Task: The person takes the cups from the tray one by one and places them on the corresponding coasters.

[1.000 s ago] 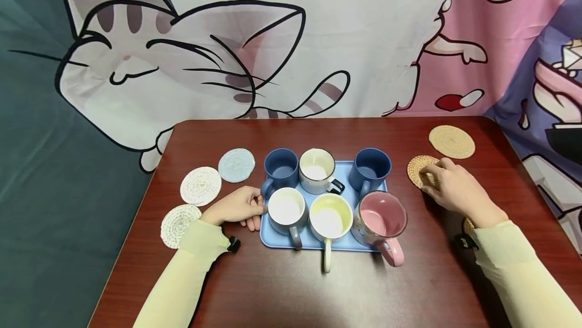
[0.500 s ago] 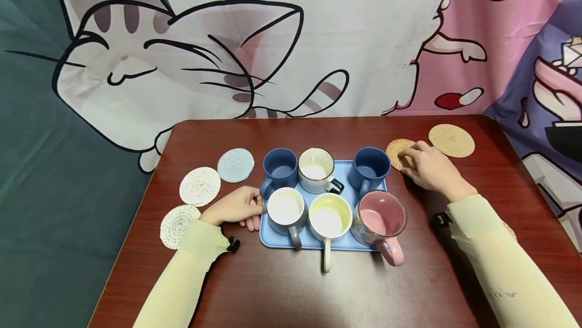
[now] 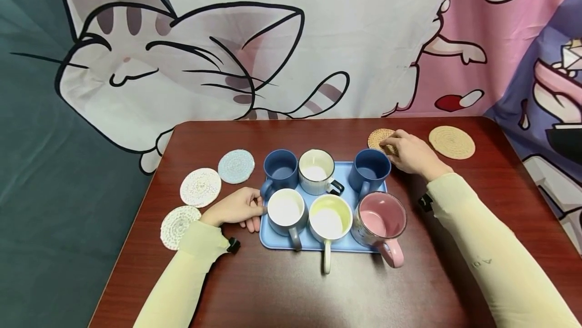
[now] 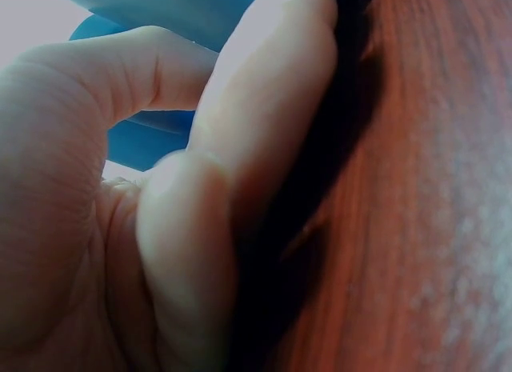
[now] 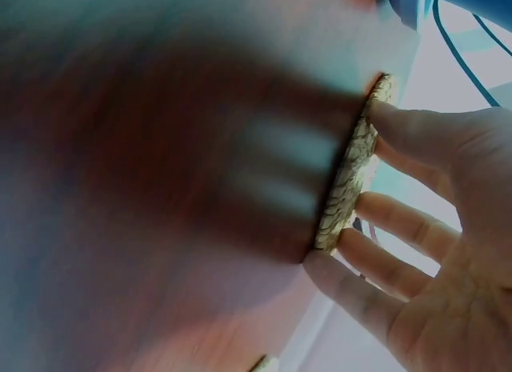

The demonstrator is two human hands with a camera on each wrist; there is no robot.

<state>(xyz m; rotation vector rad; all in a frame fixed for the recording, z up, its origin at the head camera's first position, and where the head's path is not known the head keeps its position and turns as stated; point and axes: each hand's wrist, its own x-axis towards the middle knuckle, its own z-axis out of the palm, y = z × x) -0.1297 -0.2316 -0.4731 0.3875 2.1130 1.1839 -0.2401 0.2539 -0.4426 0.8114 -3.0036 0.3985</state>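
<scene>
My left hand (image 3: 236,207) pinches the left edge of the light blue tray (image 3: 345,172), its thumb on top and other fingers lower down. Six is avoided here: several mugs stand on the tray, among them a grey mug (image 3: 286,213), a yellow mug (image 3: 330,219), a pink mug (image 3: 381,217) and a cream mug (image 3: 316,170) with a black handle. Behind the right-hand blue mug (image 3: 370,167), my right hand (image 3: 413,154) grips a round woven coaster (image 3: 378,137) by its rim. In the right wrist view this coaster (image 5: 350,180) lies flat, thumb and fingertips spread along its edge.
A larger beige coaster (image 3: 451,142) lies at the back right. Left of the tray are a light blue coaster (image 3: 236,166), a white coaster (image 3: 200,187) and a cream crocheted coaster (image 3: 178,227). A printed cloth (image 3: 373,25) hangs right behind the table.
My right hand has moved the woven coaster left and back across the table, from near the beige coaster to behind the blue mug. My left hand has stayed on the tray.
</scene>
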